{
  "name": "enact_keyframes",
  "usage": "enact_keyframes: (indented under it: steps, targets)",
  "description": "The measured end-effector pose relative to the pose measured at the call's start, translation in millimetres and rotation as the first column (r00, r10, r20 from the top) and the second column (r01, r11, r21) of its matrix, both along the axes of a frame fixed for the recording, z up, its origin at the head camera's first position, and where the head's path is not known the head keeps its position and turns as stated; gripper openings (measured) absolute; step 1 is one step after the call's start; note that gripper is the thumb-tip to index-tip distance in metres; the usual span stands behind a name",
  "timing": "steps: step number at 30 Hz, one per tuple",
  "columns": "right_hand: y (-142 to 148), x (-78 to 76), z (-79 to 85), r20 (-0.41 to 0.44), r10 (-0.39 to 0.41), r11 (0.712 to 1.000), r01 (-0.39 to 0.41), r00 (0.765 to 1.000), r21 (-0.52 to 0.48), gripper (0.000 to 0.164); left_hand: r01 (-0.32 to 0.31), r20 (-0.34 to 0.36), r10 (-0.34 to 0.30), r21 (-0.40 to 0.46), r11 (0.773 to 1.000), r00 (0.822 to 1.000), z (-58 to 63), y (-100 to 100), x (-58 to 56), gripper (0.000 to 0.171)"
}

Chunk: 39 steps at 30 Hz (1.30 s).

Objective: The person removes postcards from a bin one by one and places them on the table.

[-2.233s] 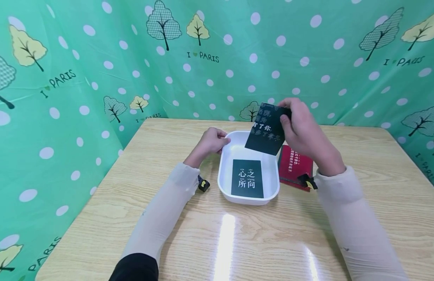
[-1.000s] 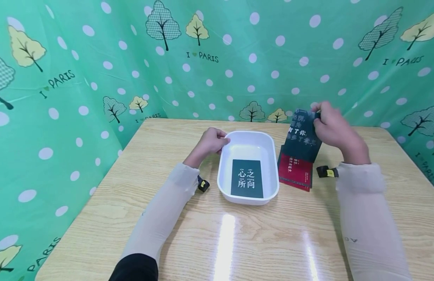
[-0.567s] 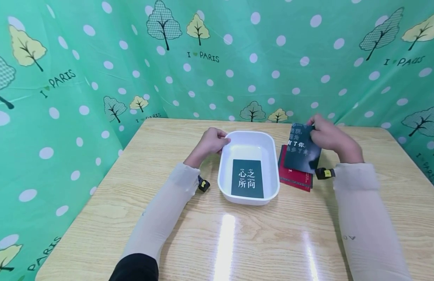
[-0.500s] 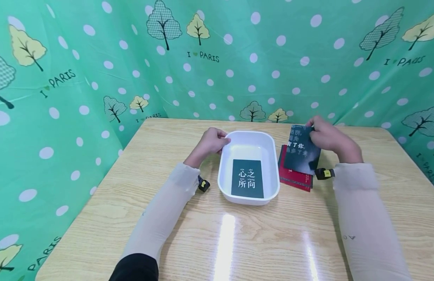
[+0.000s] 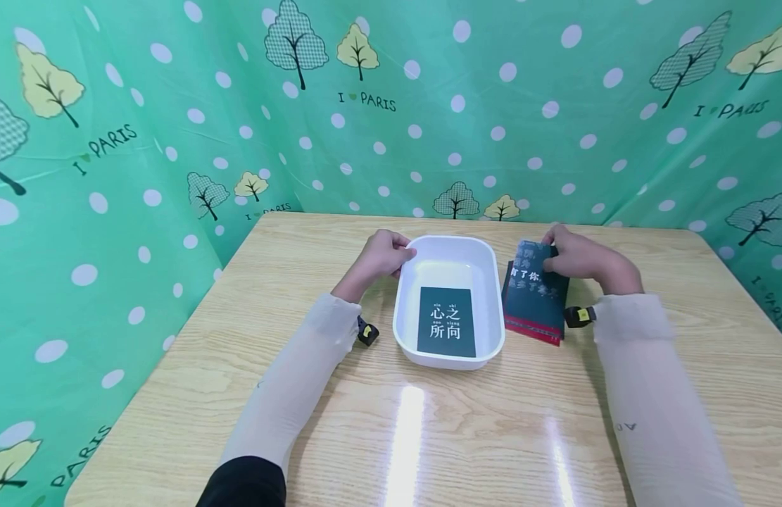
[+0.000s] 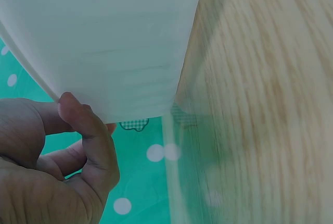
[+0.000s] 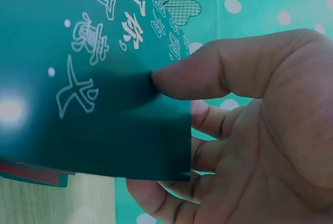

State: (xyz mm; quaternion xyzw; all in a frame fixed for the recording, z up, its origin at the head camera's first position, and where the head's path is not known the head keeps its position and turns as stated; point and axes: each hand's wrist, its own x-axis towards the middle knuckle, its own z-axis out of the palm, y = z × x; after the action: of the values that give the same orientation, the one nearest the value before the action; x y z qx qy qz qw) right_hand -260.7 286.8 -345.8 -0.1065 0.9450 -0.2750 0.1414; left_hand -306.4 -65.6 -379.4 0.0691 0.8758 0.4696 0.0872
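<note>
My right hand pinches the upper right edge of a thin dark green notebook with white lettering, held low over a small pile with red covers. In the right wrist view the thumb presses the notebook's printed face and the other fingers lie behind it. To the left, a white plastic tub has one dark green notebook lying flat inside. My left hand holds the tub's upper left rim; the left wrist view shows fingers curled at that rim.
The pale wooden table carries the tub and pile near its far side. Behind it hangs a green polka-dot cloth with printed trees. Black wrist cameras sit at both cuffs.
My right hand has carried the dark green notebook rightward from above the tub, then lowered it over the red pile, covering most of it. The left hand has stayed on the rim.
</note>
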Motion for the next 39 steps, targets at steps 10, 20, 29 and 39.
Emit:
enact_keyframes:
  steps: [10,20,29,39]
  targets:
    - [-2,-3.4,-8.1,0.014,-0.017,0.994,0.015,1.000,0.112,0.039,0.000,0.013,0.000,0.000,1.000,1.000,1.0,0,-0.9,0.023]
    - [-5,-7.9,-22.5,0.034,-0.017,0.988,0.011,0.999,0.152,0.037,0.000,0.011,0.000,-0.003,1.000,1.000,0.1,0,-0.9,0.024]
    - [-5,-11.9,-28.1,0.027,-0.005,0.983,0.000,1.000,0.183,0.038,0.000,0.008,0.000,0.003,1.000,1.000,0.2,0,-1.0,0.023]
    - [-5,-12.7,-30.1,0.028,-0.016,0.981,0.010,0.999,0.191,0.038,0.006,0.006,-0.006,0.002,1.000,1.000,-0.4,-1,-1.2,0.023]
